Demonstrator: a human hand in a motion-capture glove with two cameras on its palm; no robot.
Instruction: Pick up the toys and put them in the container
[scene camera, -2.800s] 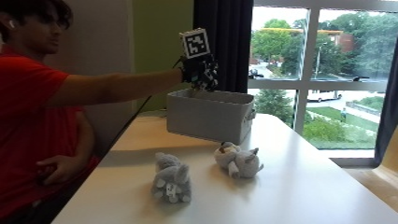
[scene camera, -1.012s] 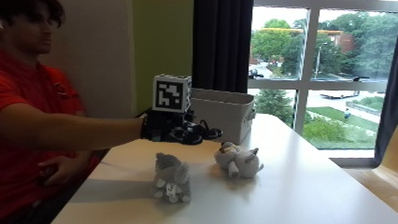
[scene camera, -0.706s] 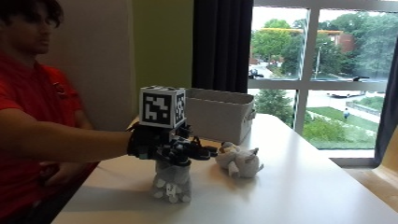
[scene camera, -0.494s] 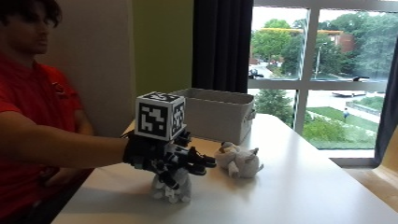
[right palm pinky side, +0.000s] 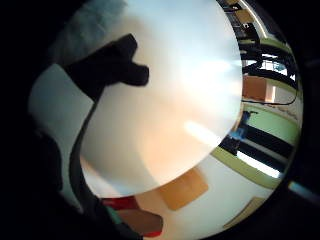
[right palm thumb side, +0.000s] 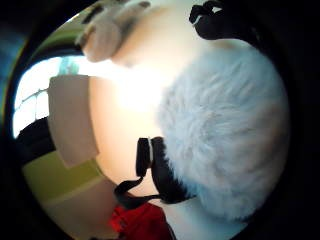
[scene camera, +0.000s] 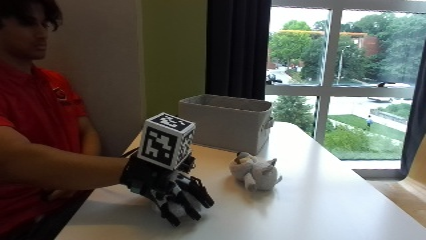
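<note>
The container (scene camera: 225, 122) stood on the table (scene camera: 333, 200) at its far side. Nearer and to its right lay a plush toy (scene camera: 255, 171). Left of that, the right hand (scene camera: 170, 192) covered another plush toy (right palm thumb side: 225, 145).

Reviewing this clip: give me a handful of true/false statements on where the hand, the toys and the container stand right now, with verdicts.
1. The gloved right hand is down over a grey plush toy on the table. True.
2. A second plush toy sits inside the container. False: it lies on the table in front of the container.
3. The container stands at the far end of the table, near the window. True.
4. The hand is above the container. False: it is low over the table, well short of the container.
</note>
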